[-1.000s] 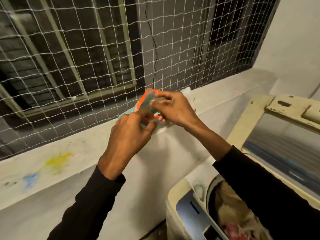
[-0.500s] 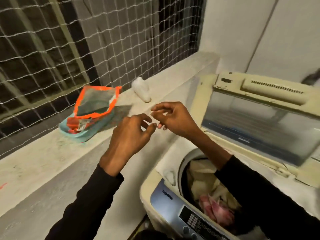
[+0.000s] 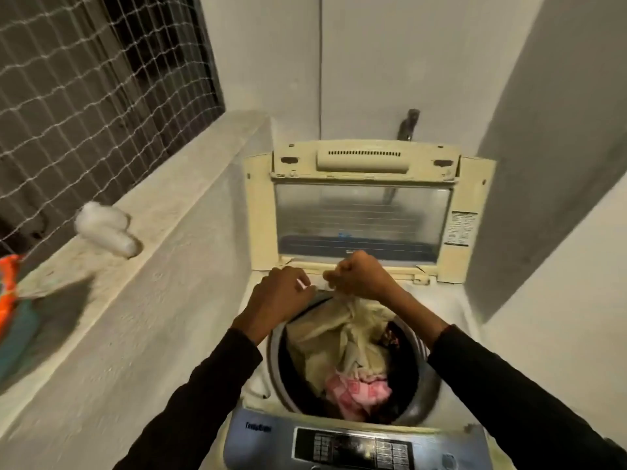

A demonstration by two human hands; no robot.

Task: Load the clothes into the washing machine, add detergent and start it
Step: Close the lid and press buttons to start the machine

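Observation:
The top-loading washing machine (image 3: 255,385) stands below me with its lid (image 3: 360,215) raised upright. Its drum holds cream cloth (image 3: 342,337), a pink checked piece (image 3: 356,395) and some dark fabric. My left hand (image 3: 281,296) and my right hand (image 3: 361,276) meet over the drum's back rim, both with fingers curled. They pinch what looks like a small white packet (image 3: 314,284) between them; it is blurred and mostly hidden. The orange and teal detergent pouch (image 3: 10,300) lies on the ledge at the far left edge.
The blue control panel (image 3: 353,447) runs along the machine's front. A concrete ledge (image 3: 159,252) on the left carries a white plastic bottle (image 3: 105,228) lying on its side, under a netted window (image 3: 84,96). A tap (image 3: 409,123) sticks out of the wall behind the lid.
Both hands left the pouch on the ledge and moved right, close together, to above the drum's back rim. My view swung from the window to the machine.

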